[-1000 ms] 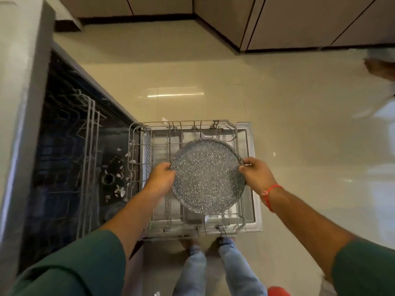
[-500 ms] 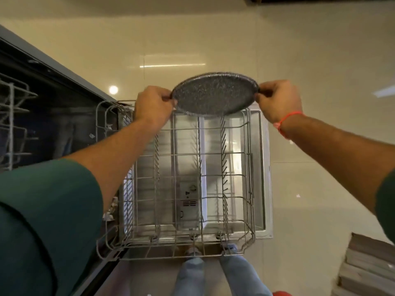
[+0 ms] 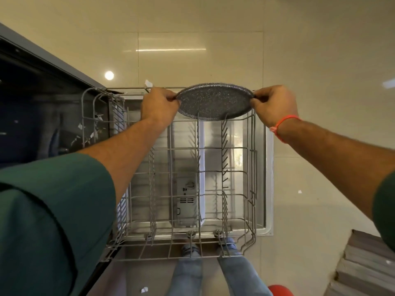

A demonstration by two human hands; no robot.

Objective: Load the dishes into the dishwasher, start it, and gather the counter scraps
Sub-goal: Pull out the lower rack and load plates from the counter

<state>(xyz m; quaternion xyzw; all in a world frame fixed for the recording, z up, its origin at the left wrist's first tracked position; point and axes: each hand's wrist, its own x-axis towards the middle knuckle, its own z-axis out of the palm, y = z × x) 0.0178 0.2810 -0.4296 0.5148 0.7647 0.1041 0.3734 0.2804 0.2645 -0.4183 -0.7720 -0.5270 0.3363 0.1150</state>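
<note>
Plate (image 3: 213, 102) lower, between both grips.

Legible text: none.
I am reading no words, numbers or brand marks; the detergent dispenser panel (image 3: 186, 202) on the dishwasher door (image 3: 268, 184) is showing only marks too small to resolve.

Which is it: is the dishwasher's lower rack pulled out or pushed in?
Pulled out: the wire rack sits over the open door, outside the tub.

Warm light, floor glare, perhaps soft
</note>
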